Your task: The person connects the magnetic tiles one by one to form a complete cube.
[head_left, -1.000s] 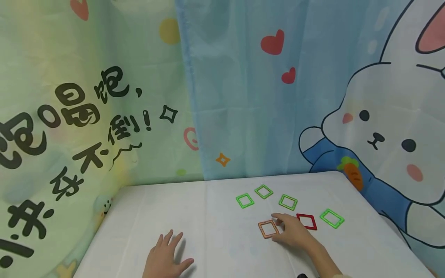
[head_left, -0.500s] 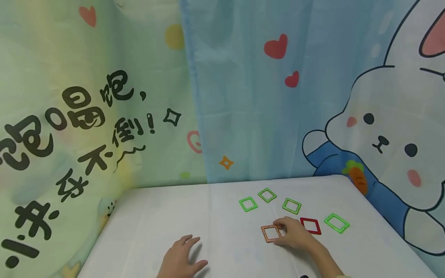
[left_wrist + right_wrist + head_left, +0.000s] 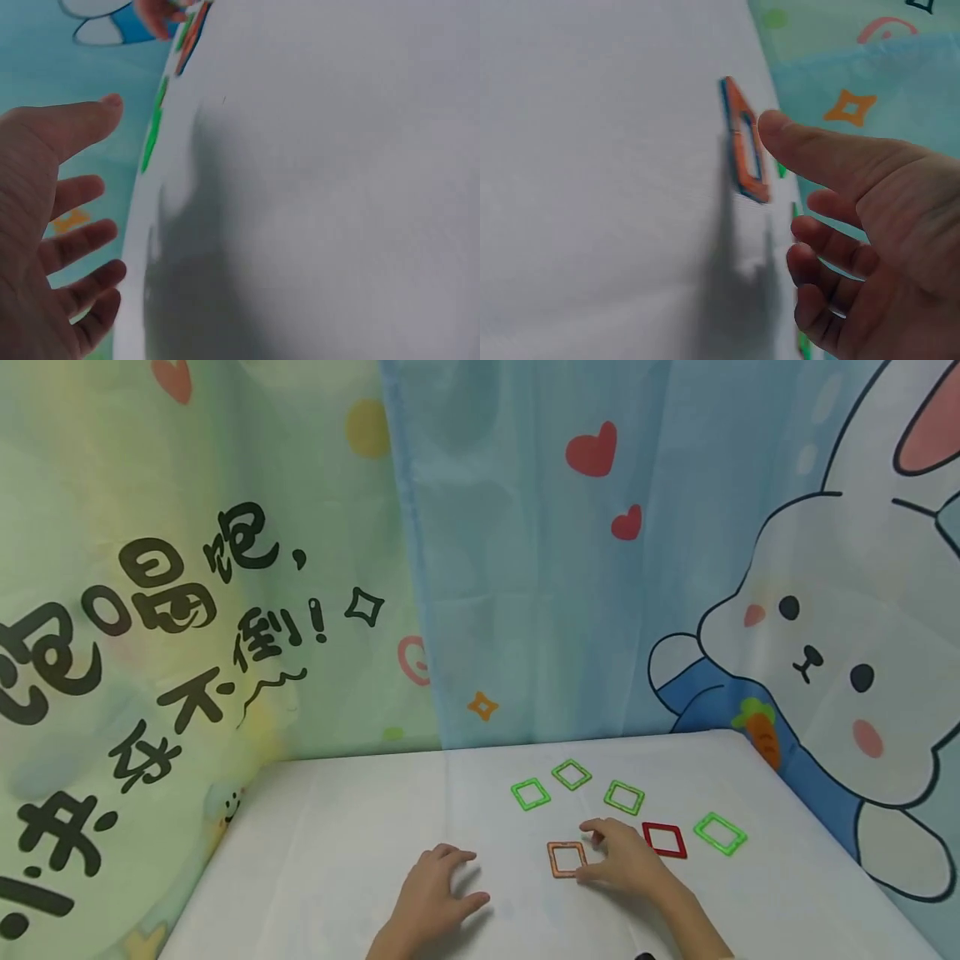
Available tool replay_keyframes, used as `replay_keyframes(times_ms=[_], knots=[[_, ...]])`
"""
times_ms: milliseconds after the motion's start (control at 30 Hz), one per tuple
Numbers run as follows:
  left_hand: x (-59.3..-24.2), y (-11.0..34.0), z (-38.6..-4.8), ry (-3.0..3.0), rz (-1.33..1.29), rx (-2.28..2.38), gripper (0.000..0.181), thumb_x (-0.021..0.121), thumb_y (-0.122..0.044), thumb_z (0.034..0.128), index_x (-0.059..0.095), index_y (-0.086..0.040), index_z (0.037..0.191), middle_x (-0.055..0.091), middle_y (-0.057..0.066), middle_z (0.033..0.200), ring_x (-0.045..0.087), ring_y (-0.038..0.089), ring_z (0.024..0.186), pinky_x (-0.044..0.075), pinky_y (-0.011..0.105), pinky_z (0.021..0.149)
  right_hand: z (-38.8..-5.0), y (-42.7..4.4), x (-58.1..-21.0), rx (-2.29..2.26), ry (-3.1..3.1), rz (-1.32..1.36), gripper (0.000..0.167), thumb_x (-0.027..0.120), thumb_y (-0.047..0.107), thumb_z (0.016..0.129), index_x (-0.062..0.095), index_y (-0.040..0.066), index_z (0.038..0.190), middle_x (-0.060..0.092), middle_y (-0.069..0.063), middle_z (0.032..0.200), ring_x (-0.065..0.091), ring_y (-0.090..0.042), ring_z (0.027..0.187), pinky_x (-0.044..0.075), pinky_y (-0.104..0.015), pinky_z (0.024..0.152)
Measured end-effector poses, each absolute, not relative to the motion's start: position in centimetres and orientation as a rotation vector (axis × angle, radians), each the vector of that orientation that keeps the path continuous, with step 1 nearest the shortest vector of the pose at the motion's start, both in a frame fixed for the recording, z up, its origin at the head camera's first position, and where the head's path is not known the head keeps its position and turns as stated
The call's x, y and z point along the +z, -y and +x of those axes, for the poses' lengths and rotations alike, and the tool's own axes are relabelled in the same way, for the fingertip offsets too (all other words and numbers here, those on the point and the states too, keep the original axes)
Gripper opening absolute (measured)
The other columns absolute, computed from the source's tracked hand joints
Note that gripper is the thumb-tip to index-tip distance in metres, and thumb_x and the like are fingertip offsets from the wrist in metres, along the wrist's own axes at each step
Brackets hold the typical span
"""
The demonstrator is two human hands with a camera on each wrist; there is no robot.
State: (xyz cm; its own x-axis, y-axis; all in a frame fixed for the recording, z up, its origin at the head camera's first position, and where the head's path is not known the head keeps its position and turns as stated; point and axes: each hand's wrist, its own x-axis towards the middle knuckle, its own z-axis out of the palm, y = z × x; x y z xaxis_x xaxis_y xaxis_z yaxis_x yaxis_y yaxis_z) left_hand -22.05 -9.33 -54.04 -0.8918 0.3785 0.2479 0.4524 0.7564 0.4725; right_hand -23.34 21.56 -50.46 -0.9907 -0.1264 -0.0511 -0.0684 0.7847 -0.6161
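Note:
An orange square frame (image 3: 551, 860) lies on the white table in front of my right hand; the right wrist view shows a blue layer along its edge. My right hand (image 3: 626, 864) is at its right side, thumb tip at the lower right corner, other fingers loosely bent and apart from the frame. Whether the thumb touches it I cannot tell. My left hand (image 3: 435, 889) hovers over the table left of the frame, thumb and fingers spread, holding nothing. In the left wrist view, the left palm (image 3: 26, 210) faces the table with its shadow beside it.
A red square frame (image 3: 681, 843) lies just behind the right hand. Several green square frames, such as the nearest one (image 3: 738, 843) at right and one (image 3: 530, 806) at left, lie farther back on the white table (image 3: 337, 827). A printed curtain (image 3: 510, 610) hangs behind.
My left hand has moved right toward the orange frame. The orange frame has slid slightly left and turned squarer to me. My right index finger has come away from it.

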Motion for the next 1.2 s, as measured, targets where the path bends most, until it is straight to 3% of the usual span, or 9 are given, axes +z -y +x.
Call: replay_keyframes(times_ms=[333, 600, 800, 1200], knots=[[-54.9, 3.8, -25.0, 2.774, -0.805, -0.908, 0.052, 0.078, -0.051, 0.0761, 0.071, -0.015, 0.114, 0.062, -0.005, 0.103, 0.055, 0.015, 0.097, 0.046, 0.034, 0.085, -22.0, -22.1, -47.7, -1.144, -2.81, -0.22, 0.047, 0.084, 0.017, 0.075, 0.066, 0.004, 0.116, 0.062, -0.002, 0.093, 0.052, -0.017, 0.074, 0.046, -0.031, 0.062], [-54.4, 1.3, -26.9, 2.851, -0.835, -0.891, 0.055, 0.079, -0.054, 0.0747, 0.07, -0.019, 0.117, 0.059, -0.009, 0.103, 0.053, 0.01, 0.096, 0.046, 0.029, 0.083, -21.3, -22.1, -45.9, -1.212, -2.77, -0.379, 0.041, 0.08, 0.015, 0.079, 0.065, 0.001, 0.115, 0.063, -0.007, 0.093, 0.053, -0.019, 0.073, 0.047, -0.028, 0.059], [-54.6, 0.2, -28.1, 2.883, -0.886, -0.863, 0.06, 0.079, -0.059, 0.0711, 0.071, -0.02, 0.116, 0.057, -0.012, 0.102, 0.051, 0.006, 0.096, 0.045, 0.025, 0.083, -21.6, -22.2, -46.0, -1.197, -2.764, -0.391, 0.036, 0.077, 0.016, 0.083, 0.065, 0.001, 0.113, 0.062, -0.002, 0.089, 0.052, -0.018, 0.071, 0.046, -0.028, 0.059], [-54.6, -1.6, -27.5, 2.915, -0.878, -0.726, 0.052, 0.08, -0.058, 0.0703, 0.075, -0.023, 0.108, 0.055, -0.013, 0.099, 0.047, 0.007, 0.09, 0.043, 0.024, 0.075, -23.2, -22.8, -46.9, -1.174, -2.769, -0.51, 0.029, 0.073, 0.014, 0.086, 0.065, -0.002, 0.109, 0.061, 0.001, 0.082, 0.053, -0.017, 0.068, 0.046, -0.028, 0.058]])
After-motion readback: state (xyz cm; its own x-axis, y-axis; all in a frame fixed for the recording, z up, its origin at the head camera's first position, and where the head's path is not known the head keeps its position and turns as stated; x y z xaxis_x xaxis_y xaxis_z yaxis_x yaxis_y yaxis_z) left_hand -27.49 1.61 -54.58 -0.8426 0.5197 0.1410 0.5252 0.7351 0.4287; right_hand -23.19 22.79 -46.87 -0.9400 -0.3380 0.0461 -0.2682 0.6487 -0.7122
